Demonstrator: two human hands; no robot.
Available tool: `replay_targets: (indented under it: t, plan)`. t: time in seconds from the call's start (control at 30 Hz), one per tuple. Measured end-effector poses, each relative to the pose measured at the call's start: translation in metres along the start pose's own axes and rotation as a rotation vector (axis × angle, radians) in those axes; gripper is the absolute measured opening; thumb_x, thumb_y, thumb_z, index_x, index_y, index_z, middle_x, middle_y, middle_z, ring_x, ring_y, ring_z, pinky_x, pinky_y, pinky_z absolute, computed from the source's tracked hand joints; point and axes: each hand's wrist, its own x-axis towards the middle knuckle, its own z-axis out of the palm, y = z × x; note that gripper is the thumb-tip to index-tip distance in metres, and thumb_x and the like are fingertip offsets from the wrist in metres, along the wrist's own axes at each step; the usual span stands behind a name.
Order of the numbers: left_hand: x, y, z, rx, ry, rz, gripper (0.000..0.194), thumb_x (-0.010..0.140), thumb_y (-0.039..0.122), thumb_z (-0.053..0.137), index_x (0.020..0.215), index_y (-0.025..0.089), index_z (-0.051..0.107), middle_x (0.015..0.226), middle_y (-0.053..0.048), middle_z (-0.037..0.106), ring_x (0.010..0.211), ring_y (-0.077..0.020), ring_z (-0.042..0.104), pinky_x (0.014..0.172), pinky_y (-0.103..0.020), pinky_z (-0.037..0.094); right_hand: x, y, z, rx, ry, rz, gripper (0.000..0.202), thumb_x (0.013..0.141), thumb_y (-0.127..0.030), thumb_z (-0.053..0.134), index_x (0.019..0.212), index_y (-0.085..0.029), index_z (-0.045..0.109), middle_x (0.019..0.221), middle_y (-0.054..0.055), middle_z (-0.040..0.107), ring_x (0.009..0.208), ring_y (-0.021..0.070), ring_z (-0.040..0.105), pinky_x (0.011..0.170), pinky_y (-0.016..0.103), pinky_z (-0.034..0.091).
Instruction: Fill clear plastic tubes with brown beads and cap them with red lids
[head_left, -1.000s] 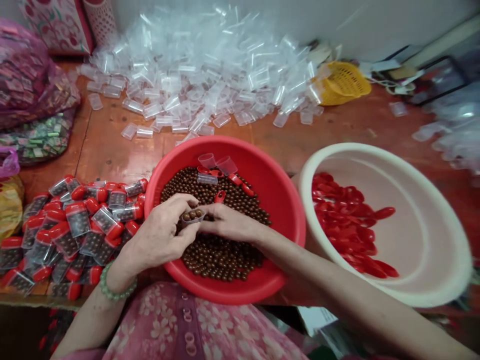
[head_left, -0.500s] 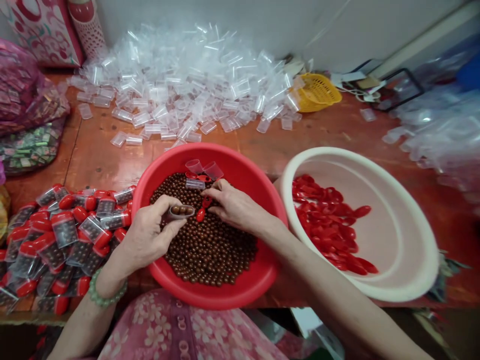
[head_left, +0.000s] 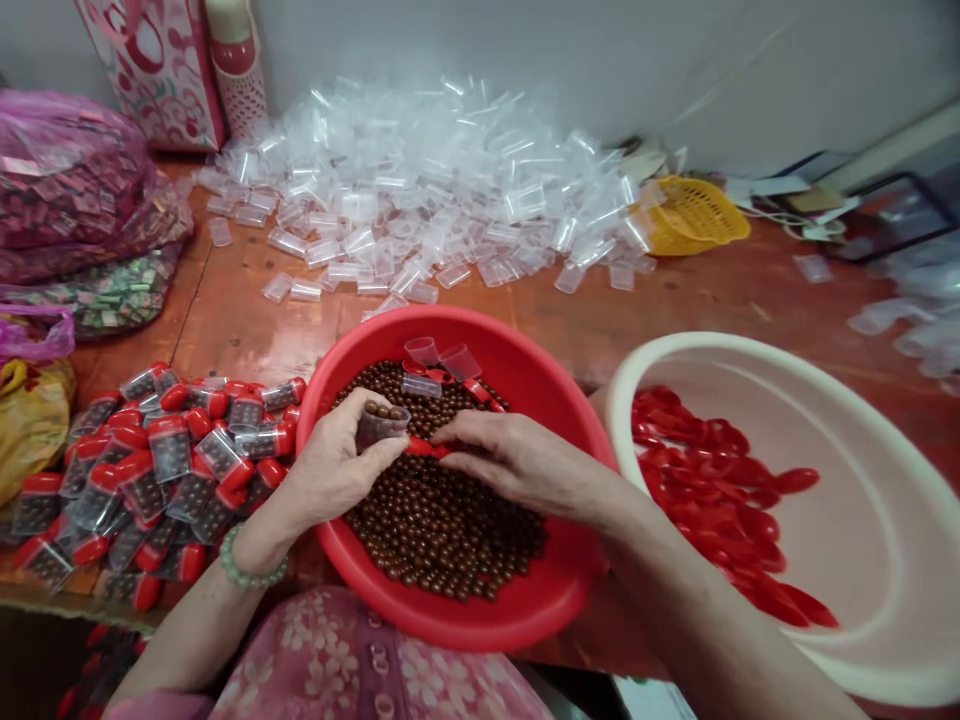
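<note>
Over the red basin (head_left: 465,320), my left hand (head_left: 330,470) grips a clear plastic container (head_left: 381,426) with brown balls showing at its mouth. My right hand (head_left: 517,455) is closed on a red cap (head_left: 424,449), held just beside the container and close to my left thumb; the fingers partly cover it. Many small brown balls (head_left: 450,530) fill the basin floor below both hands. At the basin's far side, a few loose clear containers (head_left: 459,362) and red pieces (head_left: 480,392) lie on the balls.
To the right stands a white basin (head_left: 919,520) with red caps (head_left: 701,480). Filled, red-capped containers (head_left: 169,447) are heaped at left. Behind lie a pile of clear containers (head_left: 442,190), a yellow basket (head_left: 694,215) and purple bags (head_left: 75,190).
My right hand has brought the red cap up from the balls to beside the container. The whole view has shifted, so things appear farther right and slightly lower.
</note>
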Motion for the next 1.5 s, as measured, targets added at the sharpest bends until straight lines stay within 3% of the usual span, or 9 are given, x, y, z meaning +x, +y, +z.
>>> replay_targets:
  t: [0.1, 0.23, 0.43, 0.63, 0.87, 1.13, 1.3, 1.4, 1.5]
  plan:
    - [0.001, 0.003, 0.001, 0.03, 0.014, -0.032, 0.013, 0.082, 0.02, 0.062, 0.092, 0.017, 0.054, 0.085, 0.001, 0.061, 0.077, -0.0113, 0.057, 0.076, -0.025, 0.047, 0.0, -0.014, -0.001, -0.089, -0.014, -0.059, 0.018, 0.091, -0.025, 0.052, 0.1, -0.02, 0.067, 0.095, 0.008, 0.07, 0.087, 0.0206, 0.065, 0.081, 0.035, 0.05]
    - [0.0, 0.004, 0.002, -0.02, -0.008, -0.083, 0.017, 0.077, 0.021, 0.065, 0.089, 0.017, 0.053, 0.078, 0.003, 0.057, 0.072, -0.0106, 0.053, 0.07, -0.024, 0.044, 0.002, -0.023, 0.001, -0.07, 0.154, -0.057, 0.017, 0.093, -0.025, 0.049, 0.097, -0.018, 0.064, 0.091, 0.008, 0.068, 0.084, 0.0203, 0.064, 0.078, 0.034, 0.05]
    - [0.0, 0.002, 0.002, -0.015, 0.002, -0.101, 0.018, 0.077, 0.024, 0.064, 0.09, 0.017, 0.054, 0.079, 0.002, 0.056, 0.074, -0.0122, 0.052, 0.069, -0.025, 0.043, 0.014, -0.029, 0.02, 0.307, 0.405, -0.011, 0.015, 0.091, -0.03, 0.055, 0.099, -0.021, 0.063, 0.093, 0.004, 0.07, 0.084, 0.0173, 0.065, 0.081, 0.031, 0.052]
    - [0.001, 0.001, -0.001, -0.099, 0.005, -0.096, 0.02, 0.078, 0.024, 0.062, 0.094, 0.016, 0.052, 0.082, 0.001, 0.056, 0.076, -0.0126, 0.052, 0.071, -0.026, 0.043, 0.023, -0.035, 0.046, 0.52, 0.583, 0.117, 0.025, 0.089, -0.033, 0.057, 0.108, -0.022, 0.068, 0.112, 0.006, 0.073, 0.106, 0.0213, 0.066, 0.1, 0.038, 0.049]
    - [0.003, 0.002, -0.004, -0.413, -0.093, -0.147, 0.03, 0.065, 0.009, 0.061, 0.094, 0.015, 0.055, 0.087, 0.001, 0.059, 0.077, -0.0101, 0.055, 0.076, -0.025, 0.044, 0.023, -0.038, 0.052, 0.357, 0.53, 0.0, 0.044, 0.093, -0.033, 0.051, 0.134, -0.018, 0.056, 0.127, 0.012, 0.065, 0.117, 0.0239, 0.061, 0.103, 0.041, 0.047]
    - [0.006, -0.002, -0.015, -0.859, -0.28, -0.265, 0.048, 0.057, 0.002, 0.057, 0.103, 0.012, 0.058, 0.093, -0.008, 0.07, 0.088, -0.0184, 0.068, 0.083, -0.032, 0.051, 0.023, -0.019, 0.033, 0.748, 0.503, 0.079, 0.024, 0.078, -0.034, 0.074, 0.101, -0.029, 0.075, 0.104, 0.002, 0.073, 0.101, 0.0189, 0.066, 0.1, 0.038, 0.048]
    - [0.008, -0.006, -0.018, -0.953, -0.357, -0.256, 0.049, 0.061, 0.004, 0.056, 0.11, 0.011, 0.06, 0.106, -0.013, 0.071, 0.099, -0.0241, 0.068, 0.087, -0.035, 0.051, 0.022, -0.017, 0.036, 1.094, 0.59, 0.202, 0.026, 0.068, -0.04, 0.081, 0.09, -0.025, 0.076, 0.084, 0.0, 0.074, 0.072, 0.0129, 0.068, 0.071, 0.027, 0.057]
    - [0.008, -0.005, -0.017, -0.941, -0.345, -0.271, 0.048, 0.063, 0.007, 0.06, 0.111, 0.01, 0.061, 0.106, -0.013, 0.071, 0.098, -0.023, 0.068, 0.086, -0.033, 0.052, 0.027, -0.018, 0.036, 1.245, 0.627, 0.227, 0.033, 0.07, -0.048, 0.078, 0.087, -0.021, 0.072, 0.064, -0.002, 0.066, 0.048, 0.0088, 0.06, 0.043, 0.019, 0.05]
    - [0.006, -0.002, -0.016, -0.893, -0.319, -0.293, 0.046, 0.065, 0.009, 0.066, 0.111, 0.011, 0.062, 0.102, -0.01, 0.07, 0.094, -0.0205, 0.069, 0.084, -0.031, 0.052, 0.028, -0.02, 0.032, 1.268, 0.612, 0.197, 0.034, 0.07, -0.047, 0.079, 0.088, -0.02, 0.067, 0.064, -0.003, 0.066, 0.046, 0.0076, 0.059, 0.039, 0.016, 0.046]
